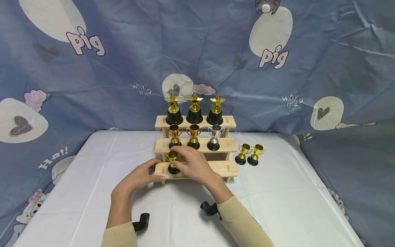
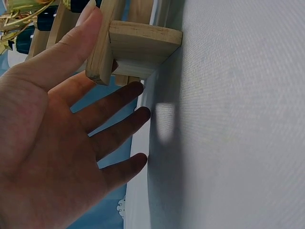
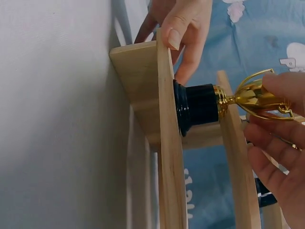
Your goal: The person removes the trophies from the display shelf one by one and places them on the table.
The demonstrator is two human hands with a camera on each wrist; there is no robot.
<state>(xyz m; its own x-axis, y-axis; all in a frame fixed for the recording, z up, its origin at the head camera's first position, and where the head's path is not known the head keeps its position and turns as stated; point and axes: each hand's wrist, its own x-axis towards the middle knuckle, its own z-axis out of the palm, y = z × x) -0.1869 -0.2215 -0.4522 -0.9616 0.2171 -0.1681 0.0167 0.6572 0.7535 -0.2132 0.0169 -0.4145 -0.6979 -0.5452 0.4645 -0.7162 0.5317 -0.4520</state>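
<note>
A three-tier wooden stand (image 1: 222,168) is on the table. On the left part of its lowest step a small gold trophy cup (image 3: 252,98) stands upright, its black base (image 3: 199,106) against the board. My right hand (image 1: 197,164) pinches the cup's bowl between thumb and fingers. At the left end of that same step my left hand (image 1: 137,178) grips the board, thumb (image 2: 71,50) on one side and index finger round the other. The remaining left fingers (image 2: 116,131) are spread in the air beside the stand.
Three gold star trophies (image 1: 194,106) line the top step. The middle step bears two gold cups (image 1: 193,132) and a silver cup (image 1: 214,137). Right of the stand, two gold cups (image 1: 242,152) stand on the white tablecloth (image 1: 287,192). A blue printed curtain (image 1: 203,44) hangs behind.
</note>
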